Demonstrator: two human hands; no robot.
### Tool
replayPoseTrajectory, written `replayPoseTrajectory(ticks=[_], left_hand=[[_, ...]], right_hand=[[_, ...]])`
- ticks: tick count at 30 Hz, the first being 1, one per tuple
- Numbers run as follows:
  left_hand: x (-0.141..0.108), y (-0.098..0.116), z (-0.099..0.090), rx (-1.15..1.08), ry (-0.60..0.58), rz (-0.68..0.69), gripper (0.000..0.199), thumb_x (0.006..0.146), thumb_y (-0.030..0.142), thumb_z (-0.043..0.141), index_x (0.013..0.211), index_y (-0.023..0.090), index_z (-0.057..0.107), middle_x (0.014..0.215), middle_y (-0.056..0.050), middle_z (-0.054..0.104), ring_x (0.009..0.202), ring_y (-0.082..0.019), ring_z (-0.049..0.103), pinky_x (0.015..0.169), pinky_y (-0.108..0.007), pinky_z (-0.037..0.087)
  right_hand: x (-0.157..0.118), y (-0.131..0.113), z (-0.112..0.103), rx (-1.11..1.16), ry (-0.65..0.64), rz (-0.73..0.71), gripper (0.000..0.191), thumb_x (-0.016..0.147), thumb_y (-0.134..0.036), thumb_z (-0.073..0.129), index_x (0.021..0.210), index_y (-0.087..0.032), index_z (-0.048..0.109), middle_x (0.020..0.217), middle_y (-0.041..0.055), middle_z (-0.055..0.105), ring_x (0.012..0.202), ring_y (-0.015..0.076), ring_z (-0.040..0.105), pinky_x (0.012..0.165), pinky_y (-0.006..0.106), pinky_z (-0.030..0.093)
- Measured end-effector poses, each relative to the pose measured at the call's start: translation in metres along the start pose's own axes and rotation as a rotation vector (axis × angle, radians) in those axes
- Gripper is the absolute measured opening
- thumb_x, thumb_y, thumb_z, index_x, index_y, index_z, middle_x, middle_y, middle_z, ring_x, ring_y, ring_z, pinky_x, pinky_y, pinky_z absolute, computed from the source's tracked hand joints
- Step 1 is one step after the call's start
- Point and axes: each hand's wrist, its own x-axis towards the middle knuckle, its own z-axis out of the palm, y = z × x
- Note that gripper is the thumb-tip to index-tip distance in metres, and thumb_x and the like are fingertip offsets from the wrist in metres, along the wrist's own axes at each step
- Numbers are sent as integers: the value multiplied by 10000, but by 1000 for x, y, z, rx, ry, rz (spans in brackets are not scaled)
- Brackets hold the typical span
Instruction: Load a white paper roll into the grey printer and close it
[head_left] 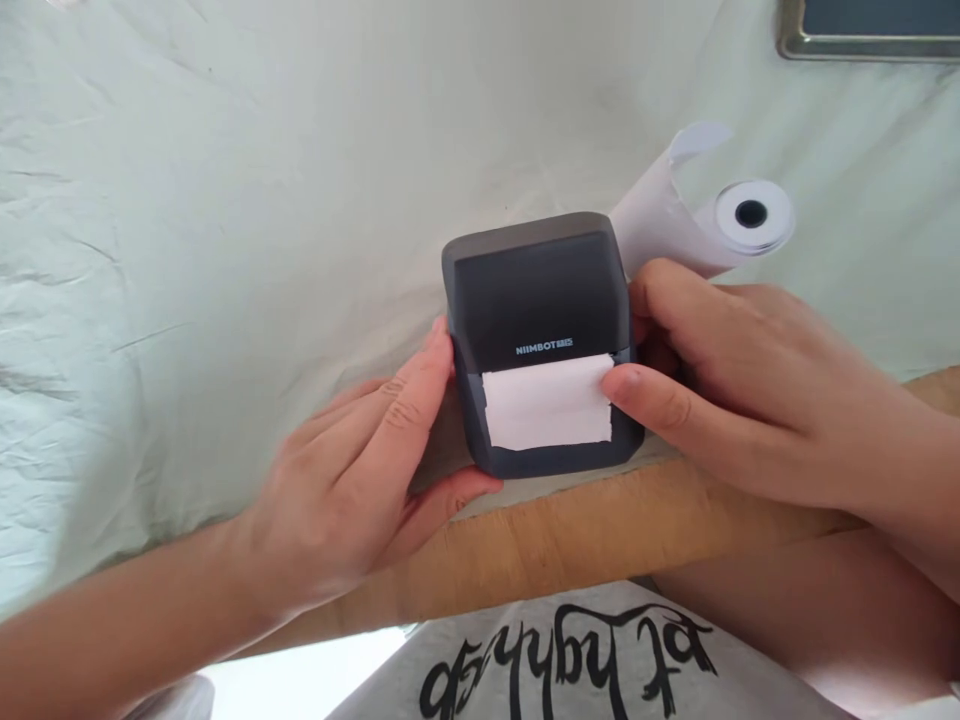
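Note:
A black label printer (536,290) marked NIIMBOT sits between my two hands near the table's front edge. A short strip of white paper (551,405) with a ragged lower edge sticks out of its slot and lies over the front. My left hand (375,450) grips the printer's left side, thumb at the lower corner and fingers along the edge. On the other side, my right hand (720,370) holds the printer's right side; its thumb tip touches the strip's right edge. The curled right fingers are partly hidden behind the printer.
A partly unrolled white paper roll (756,215) with a black core lies behind my right hand. A metal-rimmed dark tray-like object (847,45) is at the top right. A pale wrinkled cover (262,200) lies over the table, whose wooden edge (570,530) shows in front.

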Motion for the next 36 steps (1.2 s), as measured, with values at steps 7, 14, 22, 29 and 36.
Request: replayPoseTrajectory(ticks=[7,14,22,29,36], left_hand=[[3,2,1,54,-91,-45,1122,1249,739,596,2032,135,65,1315,-187,954,1144,-432,967,885,-482,830],[-6,-5,6,-113,-62,-80,1194,1138,784,773,2043,324,144,1243,-85,962,1045,-418,962,805,-478,825],[-3,-34,28,-620,391,-142,520,1166,384,809,1677,288,816,1193,-47,963,1014,-226,931,894,-311,789],[11,-44,15,-1104,389,-517,247,1079,358,966,1326,348,957,1274,-18,940,1192,-195,922,1107,-307,771],[12,-50,12,-1088,380,-718,340,959,443,1032,1258,341,905,1334,-42,912,1258,-271,909,1104,-393,776]], right_hand=[[1,2,-1,-14,-51,-36,572,1192,-785,573,948,-330,329,675,-62,518,486,148,441,471,376,293],[0,8,-4,-40,-98,-5,660,1146,-908,542,960,-293,392,738,-18,575,569,167,546,531,358,296],[-2,10,-1,-8,-56,-28,524,1225,-749,490,948,-305,474,773,-14,674,589,196,605,520,394,397],[1,5,1,11,-28,18,530,1223,-704,470,870,-309,472,716,-17,659,547,196,598,497,415,434],[-9,12,11,4,30,63,612,1238,-810,356,926,-299,484,682,-14,608,565,212,536,556,427,346]])
